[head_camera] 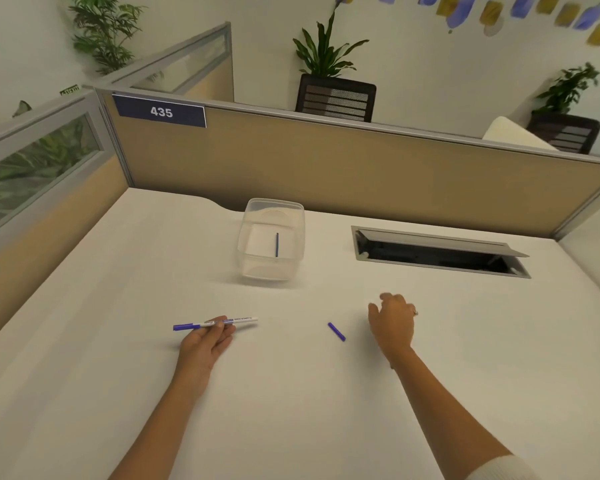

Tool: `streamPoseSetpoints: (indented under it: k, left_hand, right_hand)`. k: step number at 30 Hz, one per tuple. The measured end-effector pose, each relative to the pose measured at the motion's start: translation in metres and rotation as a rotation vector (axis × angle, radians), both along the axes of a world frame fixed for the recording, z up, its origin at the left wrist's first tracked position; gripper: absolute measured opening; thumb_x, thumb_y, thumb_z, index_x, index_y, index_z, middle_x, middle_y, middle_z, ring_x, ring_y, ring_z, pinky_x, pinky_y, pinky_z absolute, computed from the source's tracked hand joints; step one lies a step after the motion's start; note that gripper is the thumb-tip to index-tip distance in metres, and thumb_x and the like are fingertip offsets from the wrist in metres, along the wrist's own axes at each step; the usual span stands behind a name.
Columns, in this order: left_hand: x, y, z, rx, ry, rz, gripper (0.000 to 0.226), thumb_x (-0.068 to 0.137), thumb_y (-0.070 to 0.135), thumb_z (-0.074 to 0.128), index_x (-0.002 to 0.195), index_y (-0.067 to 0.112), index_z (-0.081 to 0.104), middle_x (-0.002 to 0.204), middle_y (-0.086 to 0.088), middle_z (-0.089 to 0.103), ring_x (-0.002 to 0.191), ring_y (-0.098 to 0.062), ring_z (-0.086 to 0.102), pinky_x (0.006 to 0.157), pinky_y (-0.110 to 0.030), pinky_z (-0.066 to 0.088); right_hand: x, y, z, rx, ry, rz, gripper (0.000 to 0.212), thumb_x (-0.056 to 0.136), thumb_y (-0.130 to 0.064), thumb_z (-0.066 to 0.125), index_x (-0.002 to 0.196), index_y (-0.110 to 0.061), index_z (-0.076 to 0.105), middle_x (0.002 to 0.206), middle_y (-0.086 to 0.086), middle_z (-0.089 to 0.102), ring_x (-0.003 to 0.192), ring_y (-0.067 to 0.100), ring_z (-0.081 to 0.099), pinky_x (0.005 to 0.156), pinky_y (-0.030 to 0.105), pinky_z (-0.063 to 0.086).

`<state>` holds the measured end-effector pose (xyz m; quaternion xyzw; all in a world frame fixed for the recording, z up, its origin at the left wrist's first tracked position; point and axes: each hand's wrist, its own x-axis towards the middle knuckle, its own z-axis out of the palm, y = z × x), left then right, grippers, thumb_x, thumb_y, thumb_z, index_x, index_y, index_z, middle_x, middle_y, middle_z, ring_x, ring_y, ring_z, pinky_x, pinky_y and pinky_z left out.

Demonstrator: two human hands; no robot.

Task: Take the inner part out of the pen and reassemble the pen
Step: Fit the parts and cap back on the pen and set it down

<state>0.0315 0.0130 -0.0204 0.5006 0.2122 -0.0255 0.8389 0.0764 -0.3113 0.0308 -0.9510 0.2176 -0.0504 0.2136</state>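
Note:
My left hand [208, 341] holds a white pen [243, 320] with a blue cap on its left end, lying roughly level just above the desk. A small blue pen piece [336, 331] lies loose on the desk between my hands. My right hand [394, 322] hovers to the right of that piece, fingers apart, holding nothing. A thin dark blue inner part [277, 244] lies inside the clear plastic container [253, 268] farther back on the desk.
The white desk [291, 410] is bounded by tan cubicle partitions [326, 168] at the back and left. A cable hatch [437, 254] with its lid raised sits at the back right.

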Motion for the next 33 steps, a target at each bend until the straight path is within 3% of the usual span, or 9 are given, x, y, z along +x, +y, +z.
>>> streamPoseSetpoints:
  k: [5,9,14,19,22,27,33]
  left_hand:
    - [-0.014,-0.004,0.003,0.033,0.009,0.011,0.015,0.093,0.007,0.051,0.103,0.004,0.063,0.097,-0.008,0.066,0.079,-0.007,0.071,0.077,-0.023,0.057]
    - [-0.024,-0.005,0.007,0.054,0.015,0.01,0.014,0.093,0.009,0.053,0.1,0.005,0.065,0.096,-0.008,0.067,0.08,-0.008,0.071,0.077,-0.023,0.055]
    - [-0.033,-0.008,0.011,0.05,0.041,0.032,0.018,0.092,0.008,0.054,0.107,0.001,0.062,0.096,-0.008,0.067,0.079,-0.009,0.07,0.081,-0.027,0.052]
    - [-0.036,-0.018,0.021,-0.037,0.106,0.026,0.014,0.091,0.004,0.052,0.098,0.002,0.064,0.092,-0.01,0.067,0.076,-0.016,0.072,0.078,-0.031,0.056]
    - [-0.04,-0.036,0.035,-0.126,0.101,0.029,0.014,0.091,0.002,0.051,0.089,0.003,0.065,0.087,-0.011,0.067,0.068,-0.016,0.073,0.065,-0.026,0.06]
    - [-0.049,-0.067,0.064,-0.281,0.061,-0.02,0.012,0.089,0.0,0.055,0.091,0.001,0.066,0.08,-0.01,0.073,0.074,-0.02,0.074,0.067,-0.028,0.06]
    - [-0.055,-0.089,0.092,-0.406,0.059,-0.053,0.014,0.087,0.001,0.057,0.086,0.001,0.07,0.079,-0.012,0.076,0.075,-0.021,0.074,0.067,-0.031,0.061]
  right_hand:
    - [-0.051,-0.023,-0.024,-0.063,0.127,-0.019,0.031,0.091,-0.026,0.052,0.104,0.002,0.059,0.114,0.019,0.049,0.111,0.043,0.044,0.084,0.042,0.049]
    - [-0.073,-0.028,-0.033,-0.036,0.075,0.054,0.025,0.095,-0.017,0.047,0.088,0.003,0.061,0.104,0.015,0.051,0.087,0.031,0.05,0.064,0.032,0.045]
    - [-0.08,-0.026,-0.026,0.01,0.101,0.055,0.022,0.089,-0.007,0.044,0.071,-0.005,0.056,0.082,0.013,0.056,0.066,0.027,0.049,0.055,0.029,0.035]
    - [-0.086,-0.013,-0.001,0.474,-0.061,-0.066,0.005,0.08,-0.007,0.056,0.082,-0.004,0.059,0.075,0.012,0.067,0.063,0.024,0.06,0.054,0.028,0.044]
    - [-0.091,0.003,0.017,0.806,-0.146,-0.119,0.007,0.081,-0.007,0.059,0.087,-0.004,0.06,0.08,0.012,0.07,0.071,0.022,0.069,0.066,0.029,0.056]
    - [-0.102,0.034,0.055,1.351,-0.239,-0.119,0.014,0.084,-0.003,0.061,0.098,0.0,0.059,0.086,0.013,0.07,0.08,0.024,0.073,0.067,0.025,0.06]
    - [-0.105,0.058,0.086,1.625,-0.329,-0.138,0.008,0.089,-0.003,0.057,0.097,-0.005,0.055,0.093,0.014,0.069,0.081,0.027,0.073,0.075,0.035,0.06]
